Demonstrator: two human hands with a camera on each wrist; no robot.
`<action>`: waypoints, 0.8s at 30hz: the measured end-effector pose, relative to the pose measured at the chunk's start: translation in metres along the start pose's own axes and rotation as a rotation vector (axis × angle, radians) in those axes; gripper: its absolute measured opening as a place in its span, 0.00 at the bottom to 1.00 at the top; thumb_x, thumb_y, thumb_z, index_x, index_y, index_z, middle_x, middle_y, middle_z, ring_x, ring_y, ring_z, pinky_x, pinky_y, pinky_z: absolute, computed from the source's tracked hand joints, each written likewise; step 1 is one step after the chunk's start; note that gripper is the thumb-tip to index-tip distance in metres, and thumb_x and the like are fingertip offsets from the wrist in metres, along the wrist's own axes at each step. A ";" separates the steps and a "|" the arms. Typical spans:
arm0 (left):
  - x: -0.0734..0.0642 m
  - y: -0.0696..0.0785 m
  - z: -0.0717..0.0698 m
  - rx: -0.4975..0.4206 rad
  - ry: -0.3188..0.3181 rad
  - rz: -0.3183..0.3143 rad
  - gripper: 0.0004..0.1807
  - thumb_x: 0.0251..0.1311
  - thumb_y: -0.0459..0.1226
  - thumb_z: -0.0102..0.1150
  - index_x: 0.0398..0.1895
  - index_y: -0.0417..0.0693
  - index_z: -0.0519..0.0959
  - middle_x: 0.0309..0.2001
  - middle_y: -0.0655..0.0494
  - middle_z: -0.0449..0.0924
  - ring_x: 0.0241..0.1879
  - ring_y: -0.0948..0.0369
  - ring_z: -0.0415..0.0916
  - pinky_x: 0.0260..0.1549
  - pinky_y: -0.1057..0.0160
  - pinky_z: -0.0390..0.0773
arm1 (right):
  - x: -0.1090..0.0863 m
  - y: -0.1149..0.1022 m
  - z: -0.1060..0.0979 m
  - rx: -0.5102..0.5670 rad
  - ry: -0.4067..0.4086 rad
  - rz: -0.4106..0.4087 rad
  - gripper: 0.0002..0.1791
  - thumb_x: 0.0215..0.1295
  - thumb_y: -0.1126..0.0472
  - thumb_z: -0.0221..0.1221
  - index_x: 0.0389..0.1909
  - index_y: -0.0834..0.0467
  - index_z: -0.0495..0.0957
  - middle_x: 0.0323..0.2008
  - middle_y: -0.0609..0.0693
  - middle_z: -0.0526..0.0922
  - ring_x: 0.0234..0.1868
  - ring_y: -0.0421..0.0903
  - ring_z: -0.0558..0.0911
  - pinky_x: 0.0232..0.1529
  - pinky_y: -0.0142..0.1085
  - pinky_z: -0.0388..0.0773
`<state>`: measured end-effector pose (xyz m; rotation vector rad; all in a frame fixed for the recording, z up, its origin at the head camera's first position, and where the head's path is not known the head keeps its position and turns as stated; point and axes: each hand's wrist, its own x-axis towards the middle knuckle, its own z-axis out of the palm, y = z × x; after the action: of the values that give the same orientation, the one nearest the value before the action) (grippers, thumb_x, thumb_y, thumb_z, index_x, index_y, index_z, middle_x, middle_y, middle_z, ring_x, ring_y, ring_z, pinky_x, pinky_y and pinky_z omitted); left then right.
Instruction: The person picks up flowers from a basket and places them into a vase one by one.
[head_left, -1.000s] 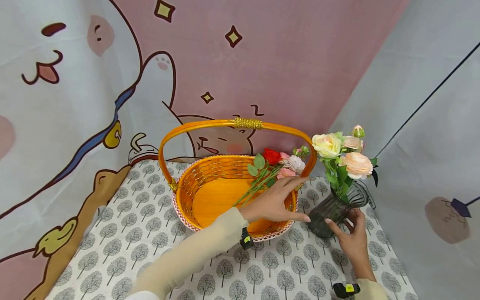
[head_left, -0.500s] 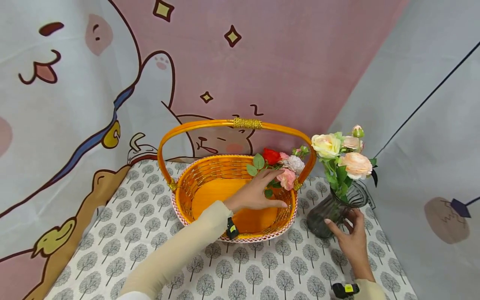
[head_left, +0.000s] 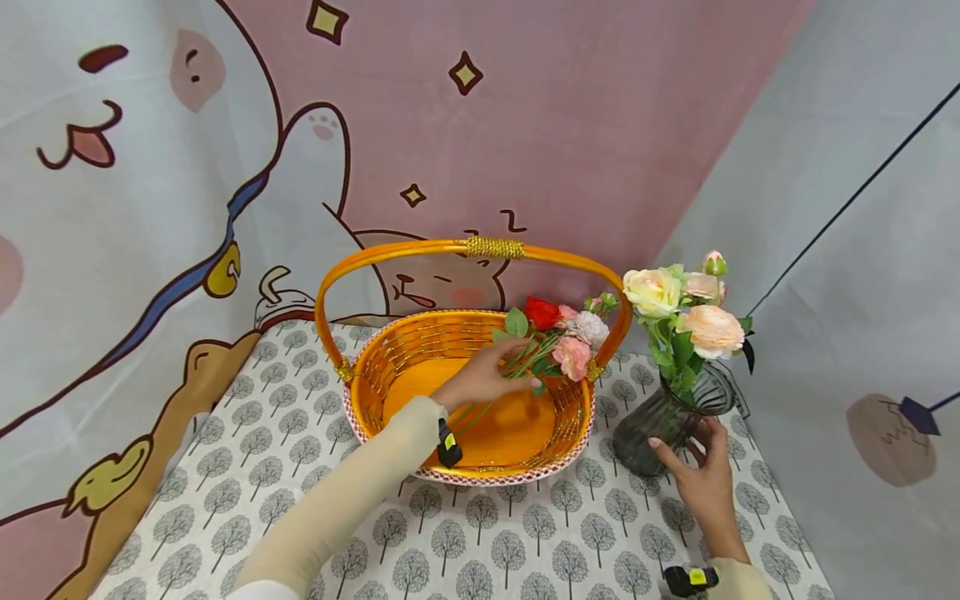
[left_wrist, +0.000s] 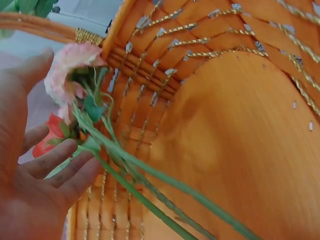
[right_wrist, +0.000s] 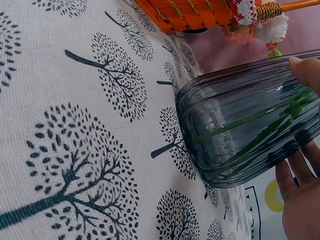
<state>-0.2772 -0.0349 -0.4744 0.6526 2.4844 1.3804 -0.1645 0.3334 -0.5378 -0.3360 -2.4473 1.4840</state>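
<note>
On the left, an orange wicker basket [head_left: 420,392] sits on the tree-print tablecloth [head_left: 262,542], its handle [head_left: 375,254] arched overhead. The person's left hand [head_left: 483,377] is inside it with fingers loosely spread, thumb well apart from them, alongside the green stems [left_wrist: 117,150]. No firm hold shows, and I cannot tell whether skin meets stem. The flowers lie at the basket's right side, blooms resting at the rim: a red rose [head_left: 542,313], a white flower [head_left: 588,330] and a pink flower [head_left: 572,358].

Farther right, the person's right hand [head_left: 705,479] holds the grey glass vase [head_left: 648,433] low on the body, thumb on one side and fingers curled round the other. A cream rose [head_left: 652,292] and a peach rose [head_left: 712,332] rise from its mouth.

The step in hand looks like picking up a stem while the vase is steadied. It would call for singling out one stem — they cross closely — and pinching it without dragging the others.

Hard to make out: how many stems lie together, some of which run under the left hand; the right fingers, cut off at the right wrist view's edge; and whether the vase truly leans.
</note>
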 end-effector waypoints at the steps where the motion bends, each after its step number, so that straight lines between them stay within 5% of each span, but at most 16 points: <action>1: 0.001 -0.002 -0.001 -0.017 0.000 0.001 0.46 0.62 0.60 0.66 0.80 0.58 0.60 0.74 0.48 0.67 0.70 0.49 0.68 0.63 0.46 0.77 | 0.000 0.000 0.000 0.000 -0.002 0.006 0.57 0.64 0.55 0.71 0.83 0.44 0.41 0.76 0.63 0.58 0.77 0.63 0.61 0.75 0.58 0.61; 12: 0.003 -0.014 -0.001 -0.048 -0.004 -0.100 0.23 0.65 0.39 0.69 0.62 0.44 0.79 0.45 0.52 0.82 0.44 0.56 0.80 0.47 0.58 0.82 | 0.000 0.001 -0.001 0.001 -0.001 0.019 0.56 0.65 0.53 0.70 0.83 0.42 0.40 0.77 0.62 0.57 0.77 0.64 0.61 0.75 0.58 0.62; 19: 0.002 -0.015 0.003 -0.280 -0.040 -0.163 0.19 0.66 0.18 0.53 0.59 0.32 0.78 0.28 0.52 0.72 0.49 0.33 0.78 0.53 0.54 0.84 | -0.001 -0.001 0.000 -0.003 0.002 0.007 0.56 0.66 0.53 0.70 0.83 0.41 0.40 0.77 0.63 0.58 0.76 0.64 0.62 0.75 0.58 0.62; 24: 0.001 -0.016 0.003 -0.218 -0.025 -0.157 0.19 0.66 0.20 0.53 0.58 0.34 0.79 0.27 0.53 0.74 0.49 0.37 0.81 0.51 0.57 0.85 | -0.001 -0.001 -0.001 -0.008 -0.005 0.019 0.57 0.66 0.52 0.70 0.83 0.41 0.39 0.77 0.63 0.57 0.77 0.65 0.62 0.74 0.60 0.63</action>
<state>-0.2812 -0.0394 -0.4893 0.4174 2.2672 1.5417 -0.1634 0.3331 -0.5365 -0.3583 -2.4613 1.4839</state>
